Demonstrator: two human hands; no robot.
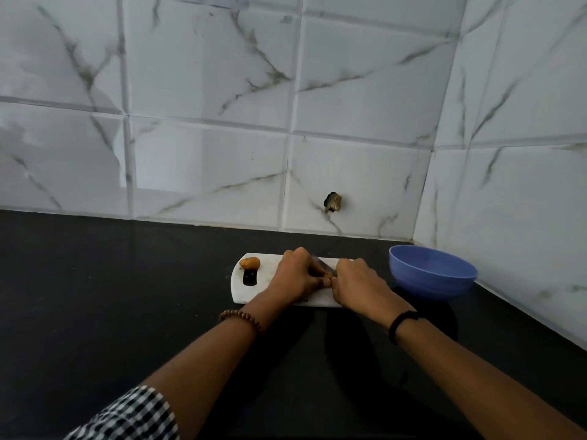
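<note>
A white cutting board (254,296) lies on the black counter, its handle slot at the left end. An orange-brown potato (250,263) sits on the board's far left corner. My left hand (297,276) curls its fingers round a small brownish piece (327,275) at the board's middle. My right hand (359,282) grips a knife (322,264); the grey blade shows between the two hands, above the piece. The knife's handle is hidden inside my fist.
A blue bowl (433,271) stands on the counter just right of the board, near the corner of the tiled walls. A hole (332,202) breaks the wall tile behind the board. The black counter (111,296) stretches wide to the left.
</note>
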